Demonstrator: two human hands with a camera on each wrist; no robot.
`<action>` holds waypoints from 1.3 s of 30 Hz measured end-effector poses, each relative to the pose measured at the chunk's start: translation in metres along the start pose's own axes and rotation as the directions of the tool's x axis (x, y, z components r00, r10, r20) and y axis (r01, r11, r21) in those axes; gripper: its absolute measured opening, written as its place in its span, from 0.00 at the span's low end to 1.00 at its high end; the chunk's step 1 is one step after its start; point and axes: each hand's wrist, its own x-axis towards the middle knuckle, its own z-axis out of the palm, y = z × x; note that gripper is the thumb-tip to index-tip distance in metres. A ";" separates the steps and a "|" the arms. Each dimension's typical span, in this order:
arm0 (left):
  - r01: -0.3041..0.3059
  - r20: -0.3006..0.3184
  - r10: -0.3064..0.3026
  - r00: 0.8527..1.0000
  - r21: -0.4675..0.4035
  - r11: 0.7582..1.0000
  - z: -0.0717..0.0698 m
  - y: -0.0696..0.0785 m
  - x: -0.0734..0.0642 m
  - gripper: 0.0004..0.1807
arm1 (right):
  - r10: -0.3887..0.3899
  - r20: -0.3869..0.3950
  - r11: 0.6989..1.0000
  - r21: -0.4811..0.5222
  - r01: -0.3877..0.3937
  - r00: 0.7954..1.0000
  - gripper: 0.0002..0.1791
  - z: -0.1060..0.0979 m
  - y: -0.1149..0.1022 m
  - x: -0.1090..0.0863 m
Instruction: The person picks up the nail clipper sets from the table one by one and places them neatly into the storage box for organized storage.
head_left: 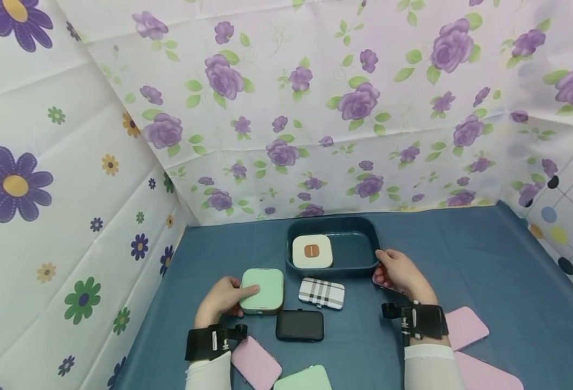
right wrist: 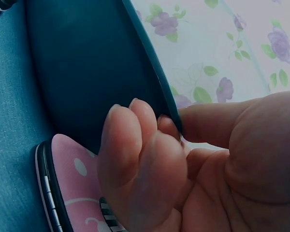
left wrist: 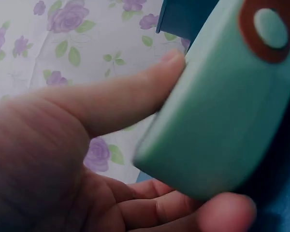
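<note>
My left hand (head_left: 221, 299) grips a mint-green square case (head_left: 268, 290), thumb over the lid and fingers curled underneath. A brown tab with a pale green button (left wrist: 271, 28) shows on the case's side in the left wrist view. My right hand (head_left: 402, 272) pinches the rim of a dark blue rectangular bin (head_left: 347, 271) at its near right corner, thumb outside and fingertips (right wrist: 120, 140) against the wall. Inside the bin, on the left, lies a white square case (head_left: 313, 261) with a brown patch. Under my right hand is a pink patterned case (right wrist: 75, 166), partly hidden.
Before the bin lie a plaid case (head_left: 321, 293) and a black case (head_left: 300, 326). Nearer are a pink case (head_left: 257, 363) and a green case (head_left: 306, 380). Two pink cases (head_left: 467, 326) sit by my right forearm. Flowered sheeting (head_left: 291, 108) rises behind the blue tabletop (head_left: 462, 254).
</note>
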 end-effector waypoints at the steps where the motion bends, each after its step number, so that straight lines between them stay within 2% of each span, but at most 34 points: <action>1: 0.000 0.010 0.000 1.000 -0.019 1.000 0.000 0.000 0.000 0.25 | -0.001 0.002 1.000 0.002 0.001 1.000 0.22 0.000 0.000 0.000; 5: -0.025 0.009 0.025 1.000 -0.034 0.999 -0.001 0.003 -0.001 0.25 | -0.007 0.004 1.000 0.003 0.007 1.000 0.22 0.001 -0.001 -0.002; 10: -0.054 -0.036 0.052 0.998 -0.045 0.998 -0.002 0.006 -0.001 0.22 | -0.008 0.010 1.000 -0.005 0.008 1.000 0.22 0.000 0.000 -0.001; 14: -0.070 -0.058 0.065 0.996 -0.094 0.993 -0.002 0.006 0.002 0.29 | -0.012 0.012 1.000 -0.011 0.012 1.000 0.23 -0.001 0.001 0.001; 19: -0.086 -0.067 0.078 0.995 -0.111 0.990 -0.002 0.005 0.005 0.38 | -0.009 0.013 1.000 0.004 0.009 1.000 0.23 -0.001 0.002 0.001; 23: -0.108 -0.085 0.097 0.992 -0.138 0.984 -0.003 0.010 0.003 0.37 | -0.005 0.015 1.000 0.012 0.005 1.000 0.23 -0.001 0.002 0.000; 31: -0.180 -0.142 0.148 0.979 -0.245 0.953 -0.005 0.025 -0.001 0.36 | -0.007 0.015 1.000 0.024 0.007 1.000 0.22 -0.002 0.000 0.001; 39: -0.260 -0.213 0.200 0.956 -0.307 0.916 0.004 0.042 -0.005 0.34 | -0.004 0.023 0.999 0.050 0.003 1.000 0.21 0.001 0.000 0.000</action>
